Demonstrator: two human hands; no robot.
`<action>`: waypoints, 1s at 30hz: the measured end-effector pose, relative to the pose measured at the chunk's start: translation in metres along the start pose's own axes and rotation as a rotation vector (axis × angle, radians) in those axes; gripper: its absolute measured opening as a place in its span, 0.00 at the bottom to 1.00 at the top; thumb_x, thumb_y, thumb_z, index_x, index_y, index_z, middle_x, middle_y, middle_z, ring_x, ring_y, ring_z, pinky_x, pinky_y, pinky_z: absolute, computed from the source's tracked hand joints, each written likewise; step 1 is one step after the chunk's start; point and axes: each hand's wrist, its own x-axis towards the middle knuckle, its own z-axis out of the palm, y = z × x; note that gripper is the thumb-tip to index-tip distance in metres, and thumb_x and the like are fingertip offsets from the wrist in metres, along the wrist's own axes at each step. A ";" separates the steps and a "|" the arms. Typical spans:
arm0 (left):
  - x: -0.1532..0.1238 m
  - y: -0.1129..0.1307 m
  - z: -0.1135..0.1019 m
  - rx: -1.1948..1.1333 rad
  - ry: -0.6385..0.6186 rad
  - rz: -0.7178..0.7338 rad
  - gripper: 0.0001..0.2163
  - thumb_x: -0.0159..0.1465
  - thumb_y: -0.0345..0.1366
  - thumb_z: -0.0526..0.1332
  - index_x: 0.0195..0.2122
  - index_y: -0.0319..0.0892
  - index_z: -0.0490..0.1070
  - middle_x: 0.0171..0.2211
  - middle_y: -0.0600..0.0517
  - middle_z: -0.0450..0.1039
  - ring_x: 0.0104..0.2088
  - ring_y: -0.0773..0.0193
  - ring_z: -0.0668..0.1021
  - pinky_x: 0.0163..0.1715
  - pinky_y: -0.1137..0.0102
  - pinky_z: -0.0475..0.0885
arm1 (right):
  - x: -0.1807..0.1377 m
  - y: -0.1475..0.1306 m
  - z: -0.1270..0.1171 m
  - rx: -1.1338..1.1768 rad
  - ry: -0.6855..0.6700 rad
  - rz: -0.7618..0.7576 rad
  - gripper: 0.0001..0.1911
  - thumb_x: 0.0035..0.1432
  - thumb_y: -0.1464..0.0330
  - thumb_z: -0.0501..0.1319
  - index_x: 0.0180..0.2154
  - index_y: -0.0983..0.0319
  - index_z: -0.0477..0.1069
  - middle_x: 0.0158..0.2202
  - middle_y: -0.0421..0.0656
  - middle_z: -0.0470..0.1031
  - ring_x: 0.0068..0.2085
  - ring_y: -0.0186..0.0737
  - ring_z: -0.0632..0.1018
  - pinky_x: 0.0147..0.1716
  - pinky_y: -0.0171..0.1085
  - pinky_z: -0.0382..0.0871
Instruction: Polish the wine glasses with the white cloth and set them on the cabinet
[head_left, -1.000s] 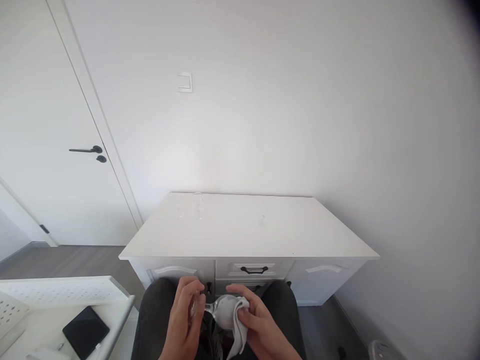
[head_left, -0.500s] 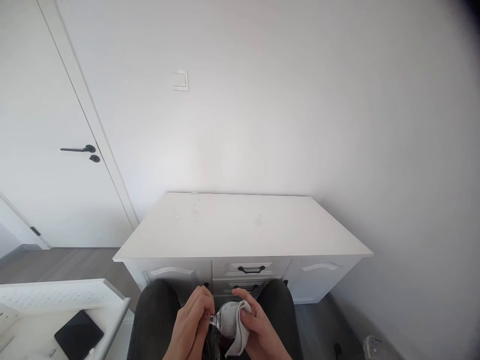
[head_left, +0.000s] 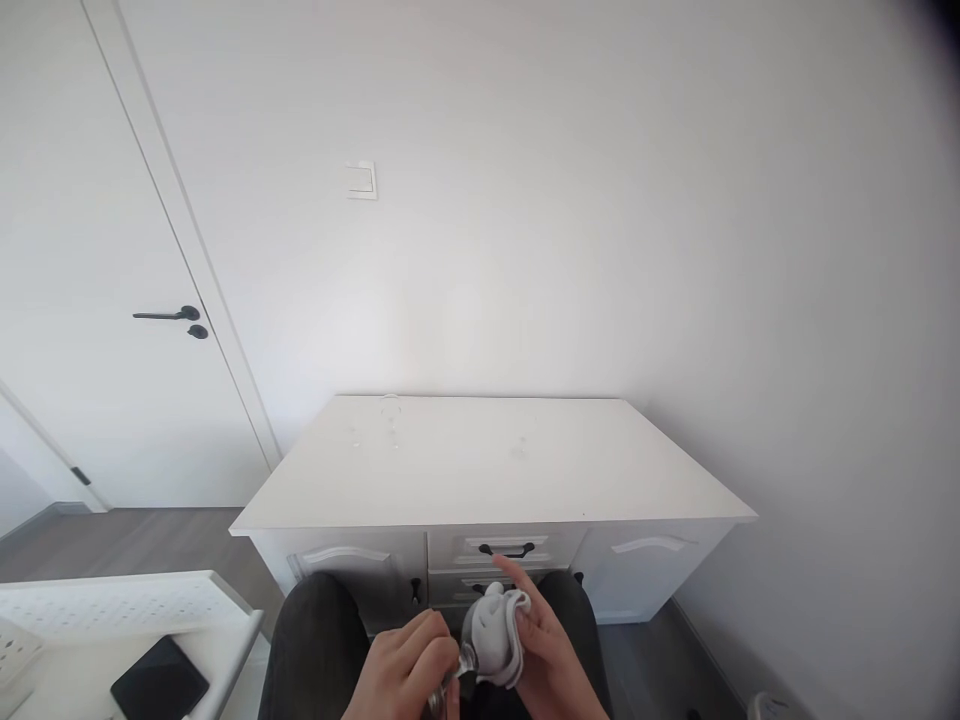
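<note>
My left hand (head_left: 405,668) is closed around the stem of a small clear stemmed glass (head_left: 467,660), which lies tilted above my lap. A light grey cloth (head_left: 499,635) is bunched around and partly into the glass's bowl, hiding most of it. My right hand (head_left: 551,650) grips that cloth from the right, its thumb pressed on the folds and its index finger stretched out towards the cabinet. On the white cabinet top (head_left: 465,490) stand a few clear glasses, so faint against the white that their shapes barely show; one glass (head_left: 391,415) is near the back left.
Black-handled drawers (head_left: 507,549) face my knees. At lower left, a white raised-edge surface (head_left: 232,640) holds a black tablet-like device (head_left: 160,680). A white door (head_left: 97,300) with a dark handle is to the left. A pale object (head_left: 772,706) sits on the floor at lower right.
Both hands have shifted right and slightly down with the glass and cloth. The cloth is now bunched more tightly over the bowl. The whole view has tipped up a little.
</note>
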 end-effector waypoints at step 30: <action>-0.001 -0.033 -0.017 0.001 -0.104 -0.408 0.21 0.69 0.51 0.62 0.24 0.45 0.61 0.20 0.57 0.58 0.21 0.66 0.64 0.24 0.71 0.53 | 0.013 -0.036 0.005 -0.061 0.280 -0.108 0.29 0.56 0.52 0.75 0.56 0.50 0.71 0.39 0.40 0.77 0.39 0.45 0.76 0.37 0.38 0.71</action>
